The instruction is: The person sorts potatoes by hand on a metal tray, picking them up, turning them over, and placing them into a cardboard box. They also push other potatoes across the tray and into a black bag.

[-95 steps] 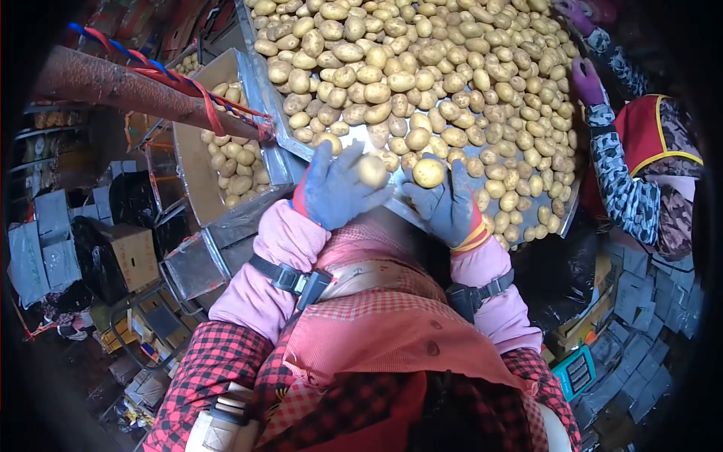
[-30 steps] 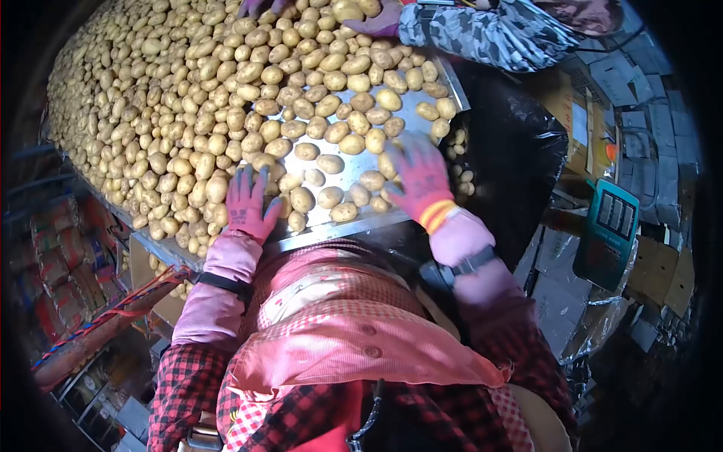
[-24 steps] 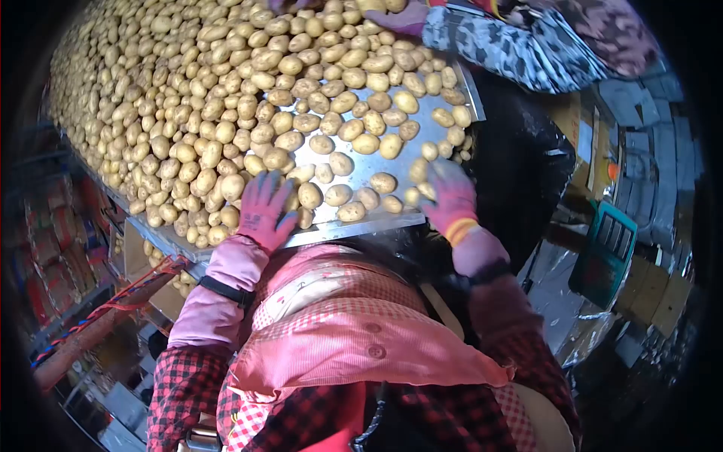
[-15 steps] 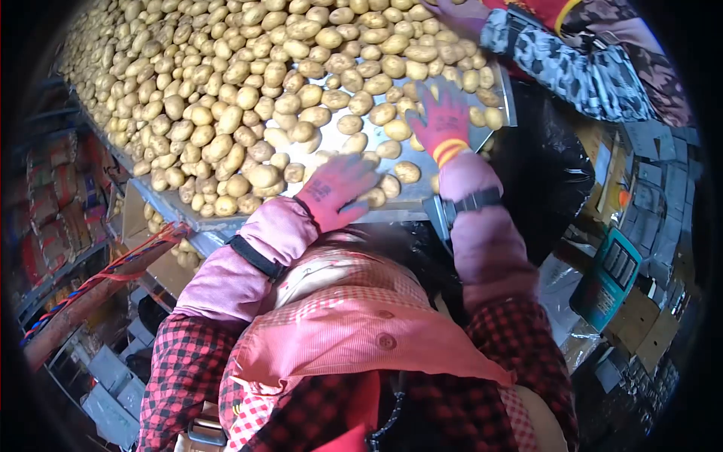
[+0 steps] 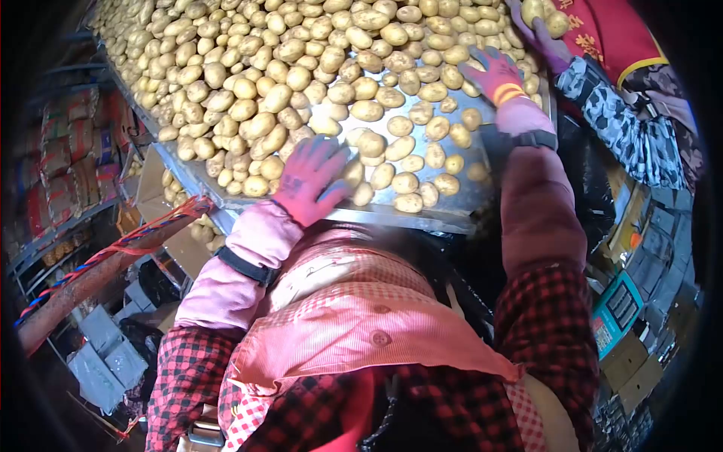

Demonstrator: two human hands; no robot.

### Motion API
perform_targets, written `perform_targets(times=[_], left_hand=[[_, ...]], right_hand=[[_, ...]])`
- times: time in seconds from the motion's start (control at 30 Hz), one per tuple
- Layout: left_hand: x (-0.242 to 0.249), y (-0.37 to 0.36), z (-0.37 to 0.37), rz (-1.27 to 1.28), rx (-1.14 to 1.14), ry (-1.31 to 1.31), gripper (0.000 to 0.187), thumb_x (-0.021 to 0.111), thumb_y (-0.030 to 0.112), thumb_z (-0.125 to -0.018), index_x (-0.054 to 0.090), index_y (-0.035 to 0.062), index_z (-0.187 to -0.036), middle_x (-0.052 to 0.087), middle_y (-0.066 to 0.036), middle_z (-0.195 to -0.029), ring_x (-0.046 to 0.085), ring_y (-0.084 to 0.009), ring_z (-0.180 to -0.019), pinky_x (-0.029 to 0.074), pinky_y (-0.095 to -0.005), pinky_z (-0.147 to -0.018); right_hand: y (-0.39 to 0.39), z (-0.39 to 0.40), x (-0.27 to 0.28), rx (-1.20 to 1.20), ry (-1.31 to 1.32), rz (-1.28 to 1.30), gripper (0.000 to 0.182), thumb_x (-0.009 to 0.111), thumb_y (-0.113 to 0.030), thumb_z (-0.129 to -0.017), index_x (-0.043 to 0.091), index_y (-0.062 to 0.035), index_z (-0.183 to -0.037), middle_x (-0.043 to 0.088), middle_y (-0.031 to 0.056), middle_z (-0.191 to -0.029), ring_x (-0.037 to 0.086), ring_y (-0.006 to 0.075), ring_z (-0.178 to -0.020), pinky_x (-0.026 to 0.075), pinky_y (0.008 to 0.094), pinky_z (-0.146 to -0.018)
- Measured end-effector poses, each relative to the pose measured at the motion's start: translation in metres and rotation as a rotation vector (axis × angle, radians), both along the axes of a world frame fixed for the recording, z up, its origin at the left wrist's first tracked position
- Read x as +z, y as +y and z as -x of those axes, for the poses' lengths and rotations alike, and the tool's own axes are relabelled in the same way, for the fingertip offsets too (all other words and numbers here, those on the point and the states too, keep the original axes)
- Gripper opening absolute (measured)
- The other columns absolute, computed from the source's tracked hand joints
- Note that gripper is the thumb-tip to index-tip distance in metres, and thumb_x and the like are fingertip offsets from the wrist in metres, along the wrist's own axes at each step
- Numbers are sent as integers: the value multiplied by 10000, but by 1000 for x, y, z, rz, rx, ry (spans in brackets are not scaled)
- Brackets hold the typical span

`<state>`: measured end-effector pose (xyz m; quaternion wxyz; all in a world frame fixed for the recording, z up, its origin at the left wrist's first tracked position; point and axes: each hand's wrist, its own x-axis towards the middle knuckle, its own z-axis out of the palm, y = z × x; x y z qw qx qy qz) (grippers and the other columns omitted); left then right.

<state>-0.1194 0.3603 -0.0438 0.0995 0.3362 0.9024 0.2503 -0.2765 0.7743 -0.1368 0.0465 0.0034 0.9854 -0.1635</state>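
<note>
A large heap of potatoes [image 5: 256,90] covers most of a metal sorting table [image 5: 384,215]. My left hand [image 5: 310,177], in a pink glove with grey fingers, rests at the near edge against several potatoes, its fingers stretched out. Farther off, my right hand [image 5: 495,74] reaches over the table's right side in a matching glove with a yellow cuff. Its fingers are spread on potatoes there, grasping none that I can see. Between the hands, loose potatoes [image 5: 405,182] lie in a thin layer on the shiny metal.
Across the right corner, a co-worker's gloved hand [image 5: 553,49] holds potatoes, close to my right hand. A rope-wrapped pole [image 5: 113,264] juts toward the table at the left. Cardboard boxes [image 5: 636,369] and a teal device [image 5: 619,313] stand at the lower right.
My right hand has moved away from me toward the far right side. My left hand has shifted slightly left. More loose potatoes lie near the front edge, and the co-worker's hand now shows potatoes in it.
</note>
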Motion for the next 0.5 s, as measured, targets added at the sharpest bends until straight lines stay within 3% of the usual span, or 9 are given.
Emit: perform_targets(times=[0.03, 0.1, 0.17, 0.23, 0.33, 0.43, 0.5], left_hand=[[4, -10, -2, 70, 45, 19, 587, 634, 296, -835, 502, 69, -1361, 476, -193, -1365, 417, -414, -1276, 300, -531, -1093], [-8, -28, -8, 69, 52, 80, 602, 640, 335, -827, 508, 84, -1358, 462, -180, -1387, 398, -430, -1286, 267, -560, -1106], [-12, -17, -9, 137, 18, 96, 612, 638, 366, -823, 510, 100, -1360, 455, -172, -1397, 381, -441, -1298, 252, -583, -1104], [-21, 3, -7, 182, -20, 139, 619, 627, 413, -822, 515, 137, -1364, 453, -157, -1408, 357, -453, -1315, 229, -614, -1101], [-21, 43, 1, 177, -205, 94, 645, 634, 444, -806, 527, 138, -1362, 479, -214, -1369, 373, -440, -1322, 221, -607, -1113], [-30, 75, -5, 204, -273, 37, 675, 638, 454, -800, 506, 137, -1381, 466, -243, -1381, 353, -430, -1354, 212, -574, -1141], [-40, 79, -4, 135, -306, -3, 696, 650, 428, -796, 475, 145, -1407, 447, -218, -1415, 335, -434, -1365, 212, -564, -1148]], right_hand=[[-23, -12, 17, -10, -13, -198, 687, 661, -580, -798, 539, -223, -1371, 492, 175, -1412, 446, 368, -1304, 370, 463, -1084], [-25, -41, -1, 143, 70, 64, 626, 738, -459, -761, 588, -194, -1308, 543, 171, -1348, 463, 361, -1289, 363, 468, -1090], [-42, -89, 24, 199, -10, 185, 664, 776, -400, -733, 567, -186, -1326, 543, 165, -1347, 468, 355, -1280, 369, 465, -1087], [-42, -138, 15, 257, 161, -106, 677, 773, -338, -750, 527, -175, -1359, 559, 176, -1314, 507, 355, -1239, 403, 452, -1062], [-6, -158, 15, 109, 99, 130, 667, 736, -342, -800, 495, -122, -1381, 546, 185, -1318, 558, 344, -1169, 450, 418, -1016], [-6, -178, 1, -677, 153, 692, 685, 732, -271, -819, 448, -22, -1390, 529, 219, -1330, 559, 341, -1178, 449, 403, -1017], [-39, -193, 2, -453, 160, 704, 664, 708, -229, -842, 413, 16, -1384, 520, 236, -1335, 556, 347, -1189, 444, 410, -1020]])
